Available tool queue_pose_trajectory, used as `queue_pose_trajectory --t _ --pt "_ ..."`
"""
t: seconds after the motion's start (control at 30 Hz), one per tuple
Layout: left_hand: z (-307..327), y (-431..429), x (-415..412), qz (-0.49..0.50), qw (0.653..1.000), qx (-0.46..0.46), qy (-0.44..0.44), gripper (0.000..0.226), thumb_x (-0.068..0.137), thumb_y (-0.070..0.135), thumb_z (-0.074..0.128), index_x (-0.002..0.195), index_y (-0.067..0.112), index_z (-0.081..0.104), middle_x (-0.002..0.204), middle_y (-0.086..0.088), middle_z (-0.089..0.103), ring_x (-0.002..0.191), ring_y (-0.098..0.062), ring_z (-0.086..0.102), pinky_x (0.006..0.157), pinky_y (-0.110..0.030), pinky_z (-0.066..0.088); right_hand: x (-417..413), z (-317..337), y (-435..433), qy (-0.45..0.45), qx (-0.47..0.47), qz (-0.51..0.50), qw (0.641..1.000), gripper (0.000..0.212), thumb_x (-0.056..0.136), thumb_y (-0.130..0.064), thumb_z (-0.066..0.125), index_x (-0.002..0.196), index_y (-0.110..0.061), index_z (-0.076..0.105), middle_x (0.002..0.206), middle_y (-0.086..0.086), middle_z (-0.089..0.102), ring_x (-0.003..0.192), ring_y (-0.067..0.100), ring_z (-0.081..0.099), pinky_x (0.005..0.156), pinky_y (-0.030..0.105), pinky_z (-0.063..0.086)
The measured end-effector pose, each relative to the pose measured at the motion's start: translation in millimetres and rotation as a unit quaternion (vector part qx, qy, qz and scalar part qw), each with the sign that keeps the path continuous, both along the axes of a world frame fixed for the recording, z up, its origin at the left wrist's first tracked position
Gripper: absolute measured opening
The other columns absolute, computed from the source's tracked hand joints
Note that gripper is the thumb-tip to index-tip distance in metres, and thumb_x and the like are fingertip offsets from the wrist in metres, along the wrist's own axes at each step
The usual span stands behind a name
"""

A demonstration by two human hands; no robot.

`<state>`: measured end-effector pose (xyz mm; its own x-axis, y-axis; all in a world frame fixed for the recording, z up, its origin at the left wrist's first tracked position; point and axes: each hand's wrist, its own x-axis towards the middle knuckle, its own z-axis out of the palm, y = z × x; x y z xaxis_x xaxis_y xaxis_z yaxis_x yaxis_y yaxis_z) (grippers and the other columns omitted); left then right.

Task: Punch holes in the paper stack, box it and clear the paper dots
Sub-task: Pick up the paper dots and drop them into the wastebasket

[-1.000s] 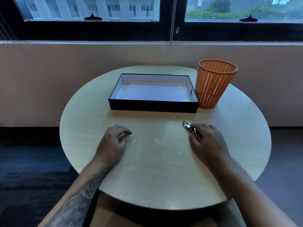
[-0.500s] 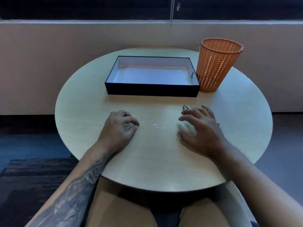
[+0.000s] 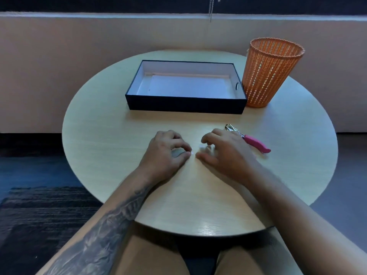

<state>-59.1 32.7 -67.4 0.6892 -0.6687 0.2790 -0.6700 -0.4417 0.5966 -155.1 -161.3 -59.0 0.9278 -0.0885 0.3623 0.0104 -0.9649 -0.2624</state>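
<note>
A black box with a white inside stands open at the back of the round table, and white paper lies flat in it. A pink-handled hole punch lies on the table just right of my right hand. Both hands rest on the tabletop, close together. My left hand is curled, thumb and forefinger pinched at a small white paper dot. My right hand's fingers are bent over a few more paper dots, mostly hidden under them.
An orange mesh waste basket stands right of the box, touching its corner. A beige wall runs behind the table. A dark rug lies on the floor at the left. My legs show under the table's near edge.
My right hand let go of the hole punch and slid left to the dots. My left hand moved right, so both hands have closed in on the dots. The camera tilted down.
</note>
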Motion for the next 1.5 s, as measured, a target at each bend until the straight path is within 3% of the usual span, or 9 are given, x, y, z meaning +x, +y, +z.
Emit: queue_pose_trajectory --t 0.1,0.27,0.57,0.8,0.9,1.03,1.23,1.37,1.5 --pt "1 4 -1 0.012 0.997 -0.067 0.044 0.011 0.089 0.024 0.069 0.096 0.03 0.075 0.102 0.014 0.063 0.109 -0.011 0.053 0.095 -0.032 0.046 1 -8 9 -0.021 0.071 -0.006 0.997 0.018 0.088 -0.041 0.069 0.09 -0.023 0.066 0.083 -0.008 0.062 0.076 0.015 0.058 0.068 0.036 0.05" --pt "4 6 -6 0.094 0.97 -0.19 0.117 0.028 0.09 0.001 0.057 0.092 0.022 0.074 0.096 0.012 0.07 0.102 -0.01 0.064 0.083 -0.02 0.05 -3 -10 11 -0.04 0.158 -0.021 0.986 0.008 0.093 -0.023 0.062 0.086 -0.021 0.066 0.085 -0.011 0.064 0.08 0.008 0.059 0.073 0.033 0.049" --pt "3 9 -8 0.143 0.978 -0.135 0.065 0.031 0.079 0.0 0.052 0.079 0.023 0.073 0.074 0.011 0.069 0.077 -0.01 0.067 0.07 -0.031 0.055 -7 -10 12 -0.029 0.294 -0.049 0.954 0.023 0.092 -0.014 0.053 0.098 -0.03 0.069 0.088 -0.011 0.068 0.082 0.008 0.066 0.071 0.033 0.054" --pt "2 9 -10 0.077 0.989 -0.099 0.077 0.043 0.083 -0.002 0.052 0.09 0.033 0.075 0.092 0.01 0.071 0.091 -0.002 0.065 0.083 -0.025 0.054 -2 -15 8 -0.039 0.158 -0.007 0.987 0.023 0.088 -0.014 0.059 0.089 -0.029 0.077 0.093 -0.015 0.062 0.094 0.011 0.056 0.082 0.034 0.049" --pt "5 9 -11 0.063 0.978 -0.155 0.121 0.045 0.082 -0.008 0.049 0.092 0.028 0.074 0.092 0.008 0.074 0.096 -0.008 0.064 0.083 -0.024 0.051 -2 -15 8 -0.03 0.166 0.0 0.986 0.032 0.087 -0.012 0.055 0.092 -0.034 0.078 0.095 -0.018 0.061 0.097 0.007 0.055 0.083 0.031 0.048" --pt "3 9 -9 0.139 0.955 -0.23 0.129 0.04 0.081 -0.008 0.046 0.08 0.023 0.071 0.077 0.003 0.071 0.076 -0.01 0.064 0.068 -0.025 0.047 -4 -13 9 -0.039 0.188 0.001 0.981 0.032 0.086 -0.006 0.054 0.097 -0.027 0.076 0.098 -0.016 0.065 0.1 0.006 0.058 0.086 0.031 0.05" --pt "1 11 -9 0.185 0.966 -0.151 0.1 0.035 0.08 -0.003 0.049 0.069 0.024 0.067 0.065 0.006 0.069 0.052 -0.002 0.055 0.052 -0.02 0.037 -4 -13 10 -0.046 0.188 0.0 0.981 0.033 0.085 -0.003 0.054 0.099 -0.026 0.074 0.099 -0.015 0.066 0.099 0.005 0.059 0.086 0.028 0.05" --pt "1 11 -10 0.169 0.974 -0.12 0.089 0.035 0.08 -0.002 0.051 0.072 0.027 0.069 0.069 0.009 0.071 0.064 0.001 0.063 0.058 -0.02 0.044 -4 -12 10 -0.044 0.192 0.003 0.98 0.034 0.083 -0.002 0.053 0.099 -0.024 0.074 0.098 -0.013 0.066 0.1 0.007 0.059 0.086 0.028 0.05" --pt "2 11 -9 0.051 0.991 -0.079 0.091 0.042 0.084 -0.001 0.052 0.088 0.033 0.076 0.094 0.011 0.07 0.092 -0.004 0.065 0.082 -0.029 0.055 -2 -13 8 -0.035 0.175 0.008 0.984 0.034 0.084 -0.005 0.054 0.101 -0.026 0.073 0.098 -0.017 0.064 0.098 0.002 0.054 0.084 0.023 0.045"
